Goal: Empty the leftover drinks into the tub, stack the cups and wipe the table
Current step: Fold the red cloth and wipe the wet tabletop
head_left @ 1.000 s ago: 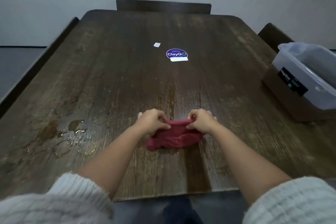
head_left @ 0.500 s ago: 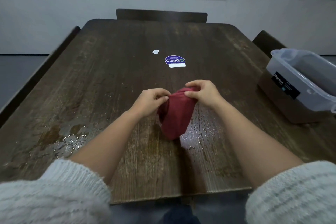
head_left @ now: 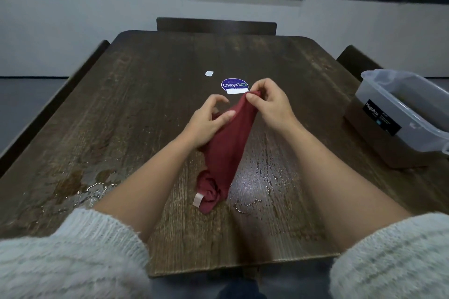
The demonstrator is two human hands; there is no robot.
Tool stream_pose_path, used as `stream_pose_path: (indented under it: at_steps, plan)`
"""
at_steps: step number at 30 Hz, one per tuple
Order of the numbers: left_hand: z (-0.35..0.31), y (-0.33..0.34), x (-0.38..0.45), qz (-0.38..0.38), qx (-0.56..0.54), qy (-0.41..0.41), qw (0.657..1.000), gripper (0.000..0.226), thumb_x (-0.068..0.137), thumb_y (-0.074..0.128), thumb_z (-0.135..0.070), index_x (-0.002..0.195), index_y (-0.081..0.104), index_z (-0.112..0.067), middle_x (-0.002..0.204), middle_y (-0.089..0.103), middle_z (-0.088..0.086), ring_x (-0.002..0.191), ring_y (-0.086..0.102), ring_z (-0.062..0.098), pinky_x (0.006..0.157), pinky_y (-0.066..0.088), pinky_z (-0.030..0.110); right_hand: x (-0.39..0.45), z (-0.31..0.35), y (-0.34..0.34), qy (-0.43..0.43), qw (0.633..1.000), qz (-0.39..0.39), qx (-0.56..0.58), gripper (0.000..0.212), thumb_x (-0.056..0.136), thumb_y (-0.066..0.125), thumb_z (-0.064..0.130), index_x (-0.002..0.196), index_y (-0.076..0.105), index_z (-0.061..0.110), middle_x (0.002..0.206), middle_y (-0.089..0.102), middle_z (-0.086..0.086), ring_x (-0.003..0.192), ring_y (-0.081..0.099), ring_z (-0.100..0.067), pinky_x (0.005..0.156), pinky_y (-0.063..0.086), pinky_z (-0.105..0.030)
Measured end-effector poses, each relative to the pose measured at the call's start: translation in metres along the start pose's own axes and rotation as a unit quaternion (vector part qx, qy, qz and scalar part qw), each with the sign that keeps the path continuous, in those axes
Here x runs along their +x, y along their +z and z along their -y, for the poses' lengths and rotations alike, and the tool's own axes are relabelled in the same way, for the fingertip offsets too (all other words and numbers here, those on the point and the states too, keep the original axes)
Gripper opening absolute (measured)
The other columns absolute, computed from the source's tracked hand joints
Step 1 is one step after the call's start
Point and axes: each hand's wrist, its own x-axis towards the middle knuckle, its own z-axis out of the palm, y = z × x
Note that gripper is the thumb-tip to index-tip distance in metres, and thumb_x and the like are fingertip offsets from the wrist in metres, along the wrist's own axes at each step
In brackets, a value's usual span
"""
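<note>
A puddle [head_left: 80, 192] is seen near the tabletop's [head_left: 150, 94] left edge, toward the near left corner, with brownish liquid spread thin and glossy.

The left hand [head_left: 206, 121] is held above the middle of the tabletop. Its thumb is laid on the red cloth [head_left: 223, 150] and its fingers are loosely curled at the fabric's left side; whether the grip is actually clenched on the fabric cannot be told, since the index finger appears lifted clear.

The cloth is held up at its top and hangs down toward the near edge, its bunched lower end resting on the tabletop with a pale tag [head_left: 198, 200] showing. It is judged soft, limp and light, probably damp and a little heavier for it; no shape will be kept unless it is folded or bunched. A hem or corner is the best place to take hold for spreading, a wadded middle for wiping.

The right hand [head_left: 269, 107] is seen pinching the cloth's top edge between thumb and fingertips, so that grip is closed on the fabric.

A wet film [head_left: 257, 177] is seen just right of the cloth, beaded on the wood.

A clear plastic tub [head_left: 379, 114] is set at the right edge of the tabletop. Its contents cannot be made out through the frosted walls. No cups are in view.
</note>
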Motion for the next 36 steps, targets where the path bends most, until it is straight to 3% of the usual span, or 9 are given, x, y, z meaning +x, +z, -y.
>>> stream_pose_path:
  at_steps: [5, 9, 12, 15, 20, 24, 29, 33, 36]
  plan:
    - [-0.008, -0.022, 0.005, 0.094, -0.010, -0.111, 0.989, 0.018, 0.083, 0.074, -0.024, 0.086, 0.068, -0.007, 0.070, 0.060, 0.004, 0.059, 0.052, 0.007, 0.060, 0.044, 0.023, 0.011, 0.013, -0.016, -0.019, 0.999, -0.042, 0.003, 0.031, 0.086, 0.064, -0.002, 0.082, 0.058, 0.028, 0.083, 0.058, 0.011, 0.078, 0.052, -0.002, 0.075, 0.043, -0.019]
    - [-0.007, -0.037, 0.012, 0.182, 0.171, -0.152, 0.956, 0.032, 0.068, 0.086, -0.031, 0.078, 0.068, -0.006, 0.068, 0.063, 0.004, 0.064, 0.059, 0.015, 0.061, 0.046, 0.027, 0.019, 0.015, -0.033, -0.006, 0.986, -0.166, 0.017, 0.026, 0.085, 0.065, 0.001, 0.084, 0.065, 0.027, 0.082, 0.061, 0.012, 0.074, 0.053, 0.003, 0.076, 0.045, -0.020]
    - [-0.004, -0.052, 0.024, 0.068, 0.281, -0.124, 0.949, 0.028, 0.074, 0.081, -0.026, 0.086, 0.066, -0.006, 0.081, 0.059, 0.006, 0.083, 0.059, 0.023, 0.064, 0.035, 0.027, 0.028, 0.017, -0.052, 0.002, 0.966, -0.258, -0.007, 0.016, 0.087, 0.063, 0.005, 0.096, 0.068, 0.017, 0.092, 0.061, 0.006, 0.077, 0.052, 0.005, 0.078, 0.043, -0.015]
    - [-0.007, -0.067, 0.038, -0.063, 0.176, -0.070, 0.980, 0.028, 0.070, 0.080, -0.029, 0.083, 0.065, -0.009, 0.099, 0.050, 0.007, 0.101, 0.051, 0.022, 0.079, 0.037, 0.025, 0.035, 0.023, -0.067, -0.026, 0.951, -0.308, -0.005, 0.017, 0.087, 0.061, 0.008, 0.096, 0.064, 0.021, 0.093, 0.059, 0.005, 0.080, 0.049, 0.003, 0.078, 0.042, -0.013]
    - [-0.017, -0.068, 0.034, -0.051, 0.020, -0.034, 0.998, 0.024, 0.068, 0.073, -0.016, 0.064, 0.050, -0.019, 0.066, 0.050, 0.001, 0.061, 0.046, 0.010, 0.058, 0.036, 0.028, 0.020, 0.019, -0.067, -0.042, 0.939, -0.341, 0.011, 0.022, 0.088, 0.062, 0.010, 0.091, 0.058, 0.032, 0.085, 0.053, 0.014, 0.075, 0.048, 0.007, 0.075, 0.042, -0.014]
    - [0.004, -0.064, 0.015, 0.188, 0.052, -0.156, 0.968, 0.029, 0.069, 0.084, -0.011, 0.067, 0.056, -0.017, 0.057, 0.052, -0.002, 0.046, 0.044, 0.005, 0.044, 0.032, 0.018, -0.011, -0.024, -0.072, 0.097, 0.962, -0.256, 0.005, 0.026, 0.083, 0.066, 0.000, 0.103, 0.065, 0.015, 0.084, 0.057, 0.008, 0.075, 0.052, -0.001, 0.069, 0.043, -0.011]
    - [0.039, -0.051, -0.008, 0.448, 0.180, -0.333, 0.810, 0.018, 0.081, 0.073, -0.006, 0.076, 0.064, -0.020, 0.062, 0.063, -0.005, 0.057, 0.057, 0.011, 0.052, 0.046, 0.022, -0.059, -0.065, -0.076, 0.408, 0.906, 0.086, -0.071, 0.024, 0.080, 0.062, -0.014, 0.093, 0.067, 0.006, 0.086, 0.063, -0.006, 0.071, 0.058, -0.014, 0.051, 0.046, -0.014]
    - [0.061, -0.035, 0.004, 0.312, 0.255, -0.271, 0.874, 0.016, 0.079, 0.074, -0.005, 0.084, 0.068, -0.019, 0.075, 0.062, 0.000, 0.069, 0.053, 0.014, 0.054, 0.040, 0.021, -0.058, -0.095, -0.070, 0.430, 0.890, 0.048, -0.141, 0.013, 0.082, 0.068, -0.008, 0.084, 0.067, 0.004, 0.088, 0.068, -0.010, 0.084, 0.060, -0.020, 0.059, 0.045, -0.015]
    - [0.070, -0.021, 0.020, 0.101, 0.293, -0.177, 0.934, 0.035, 0.083, 0.071, -0.009, 0.118, 0.063, -0.011, 0.115, 0.063, 0.010, 0.105, 0.059, 0.022, 0.086, 0.046, 0.026, -0.035, -0.104, -0.063, 0.342, 0.910, -0.100, -0.210, 0.040, 0.087, 0.071, 0.014, 0.125, 0.060, 0.009, 0.126, 0.059, -0.016, 0.115, 0.056, -0.029, 0.094, 0.044, -0.031]
